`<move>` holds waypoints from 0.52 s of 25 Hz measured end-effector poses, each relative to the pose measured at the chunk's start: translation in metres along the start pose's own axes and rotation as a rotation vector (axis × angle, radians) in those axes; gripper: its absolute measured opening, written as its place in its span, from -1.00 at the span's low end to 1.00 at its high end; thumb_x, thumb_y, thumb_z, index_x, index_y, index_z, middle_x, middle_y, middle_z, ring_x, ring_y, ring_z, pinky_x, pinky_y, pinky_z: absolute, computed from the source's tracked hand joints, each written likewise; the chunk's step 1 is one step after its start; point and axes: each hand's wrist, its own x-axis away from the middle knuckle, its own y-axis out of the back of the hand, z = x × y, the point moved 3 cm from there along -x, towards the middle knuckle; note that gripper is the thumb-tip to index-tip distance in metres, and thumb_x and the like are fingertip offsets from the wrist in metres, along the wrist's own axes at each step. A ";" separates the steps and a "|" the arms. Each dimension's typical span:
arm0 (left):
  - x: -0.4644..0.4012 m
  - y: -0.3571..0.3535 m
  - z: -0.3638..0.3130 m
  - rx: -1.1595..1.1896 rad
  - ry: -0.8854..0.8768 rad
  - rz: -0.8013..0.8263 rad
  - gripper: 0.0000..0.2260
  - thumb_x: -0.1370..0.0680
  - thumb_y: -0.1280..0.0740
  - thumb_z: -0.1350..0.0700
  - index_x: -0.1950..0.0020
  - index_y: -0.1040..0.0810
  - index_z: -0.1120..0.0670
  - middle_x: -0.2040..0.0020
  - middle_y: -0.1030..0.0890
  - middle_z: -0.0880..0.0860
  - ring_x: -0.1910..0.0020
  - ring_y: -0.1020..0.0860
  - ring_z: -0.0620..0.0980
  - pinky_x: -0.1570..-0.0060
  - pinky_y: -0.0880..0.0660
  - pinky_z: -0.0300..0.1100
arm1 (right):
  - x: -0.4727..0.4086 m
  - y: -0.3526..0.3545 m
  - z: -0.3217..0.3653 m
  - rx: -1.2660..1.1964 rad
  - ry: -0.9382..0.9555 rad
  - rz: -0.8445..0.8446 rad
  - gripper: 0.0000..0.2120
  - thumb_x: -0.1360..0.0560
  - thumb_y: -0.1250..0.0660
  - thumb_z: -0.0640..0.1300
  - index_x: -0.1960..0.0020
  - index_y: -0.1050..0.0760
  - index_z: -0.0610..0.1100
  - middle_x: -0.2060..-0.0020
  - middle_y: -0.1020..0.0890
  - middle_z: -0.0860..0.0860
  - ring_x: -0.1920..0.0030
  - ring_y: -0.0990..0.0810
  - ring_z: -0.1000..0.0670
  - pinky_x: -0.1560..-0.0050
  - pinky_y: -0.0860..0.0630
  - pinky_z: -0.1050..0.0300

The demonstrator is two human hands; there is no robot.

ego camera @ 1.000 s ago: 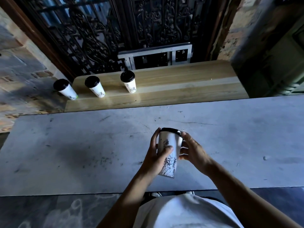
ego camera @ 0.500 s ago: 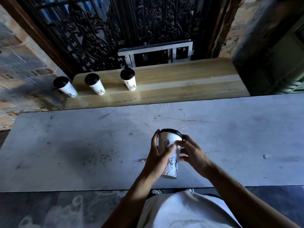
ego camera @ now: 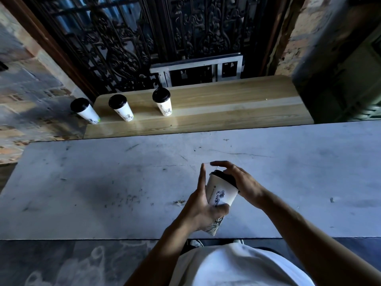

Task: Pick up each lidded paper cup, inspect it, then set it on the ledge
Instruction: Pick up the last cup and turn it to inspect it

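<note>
Head view: both hands (ego camera: 203,205) (ego camera: 243,183) grip one cup (ego camera: 221,193); three cups (ego camera: 120,107) on ledge (ego camera: 226,104).

White paper cup (ego camera: 221,189) with a black lid and a dark blue-black inked drawing on its side. Three cups on the ledge (ego camera: 226,104) wear the same white, black and ink print. The ledge is pale blond wood grain, the counter (ego camera: 103,182) grey-white with dark scuffs, and the shirt (ego camera: 233,267) is white.

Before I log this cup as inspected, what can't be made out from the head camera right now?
- Held cup: lower body and base hidden by left hand.
- Its lid: top covered by right hand.
- Ledge cups: prints too small.
</note>
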 end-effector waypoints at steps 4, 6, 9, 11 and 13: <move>0.001 0.000 -0.004 -0.046 0.136 0.005 0.00 -0.43 -0.51 -0.04 -0.67 0.10 -0.05 -0.28 -0.58 0.00 -0.05 -0.57 -0.06 0.18 -0.48 -0.37 | 0.002 -0.004 0.003 0.056 0.007 0.010 -0.61 -0.71 -0.06 0.01 -0.16 -0.68 0.06 -0.12 -0.73 0.08 -0.12 -0.68 -0.03 0.01 -0.50 0.17; -0.001 -0.002 -0.003 -0.073 0.164 -0.045 -0.36 -0.35 -0.52 -0.10 -0.38 -0.45 -0.03 -0.13 -0.67 -0.03 0.05 -0.61 -0.08 0.14 -0.60 -0.19 | 0.002 -0.005 0.002 0.090 0.020 -0.015 -0.63 -0.70 -0.11 0.09 -0.12 -0.69 0.04 -0.08 -0.73 0.05 -0.09 -0.67 -0.11 0.01 -0.52 0.09; -0.003 -0.005 -0.002 -0.069 0.165 -0.022 -0.57 -0.27 -0.49 -0.13 -0.07 -0.53 -0.02 0.07 -0.67 -0.05 0.13 -0.64 -0.05 0.17 -0.57 -0.14 | 0.000 -0.004 -0.001 0.058 0.046 -0.026 -0.67 -0.64 -0.18 0.05 -0.09 -0.69 -0.04 -0.07 -0.73 0.00 -0.10 -0.66 -0.21 0.00 -0.51 -0.01; -0.006 -0.005 -0.003 -0.063 0.150 0.003 -0.53 -0.25 -0.47 -0.13 -0.08 -0.50 -0.01 0.05 -0.65 -0.03 0.12 -0.63 -0.04 0.20 -0.53 -0.15 | -0.002 -0.003 -0.002 0.029 0.045 -0.018 -0.68 -0.65 -0.18 -0.04 -0.08 -0.70 -0.10 -0.07 -0.74 -0.03 -0.10 -0.66 -0.21 -0.05 -0.54 -0.05; -0.009 -0.004 -0.006 -0.063 0.136 0.012 -0.49 -0.24 -0.47 -0.14 -0.11 -0.48 0.00 0.02 -0.64 -0.03 0.10 -0.62 -0.04 0.21 -0.52 -0.16 | -0.002 -0.002 0.000 0.019 0.056 -0.013 -0.67 -0.67 -0.16 -0.10 -0.08 -0.70 -0.12 -0.08 -0.74 -0.04 -0.12 -0.67 -0.20 -0.12 -0.56 -0.10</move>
